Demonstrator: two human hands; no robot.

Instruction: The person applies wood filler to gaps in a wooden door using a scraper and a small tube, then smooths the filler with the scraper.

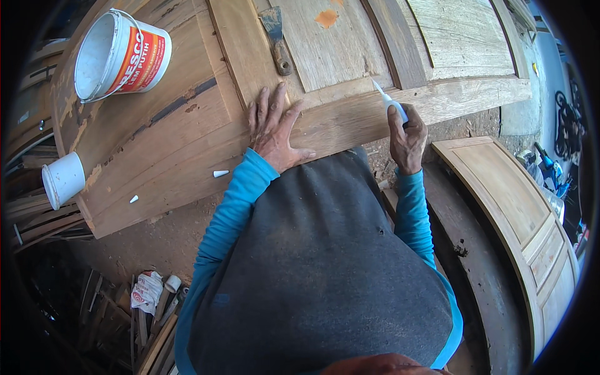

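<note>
A large wooden door (187, 144) lies flat in front of me. My left hand (274, 128) rests flat on its near rail, fingers spread, holding nothing. My right hand (406, 137) grips a small white glue tube (389, 103), its thin nozzle pointing up-left and touching the door's rail near a panel corner. A putty knife (277, 39) with a wooden handle lies on the door beyond my left hand. Two small white caps (220, 174) lie on the door near its front edge.
A white bucket (119, 56) with a red label lies on its side on the door's far left. A small white cup (62, 180) sits at the left edge. Another wooden door (519, 206) lies to the right. Wood scraps (150, 312) litter the dirt floor lower left.
</note>
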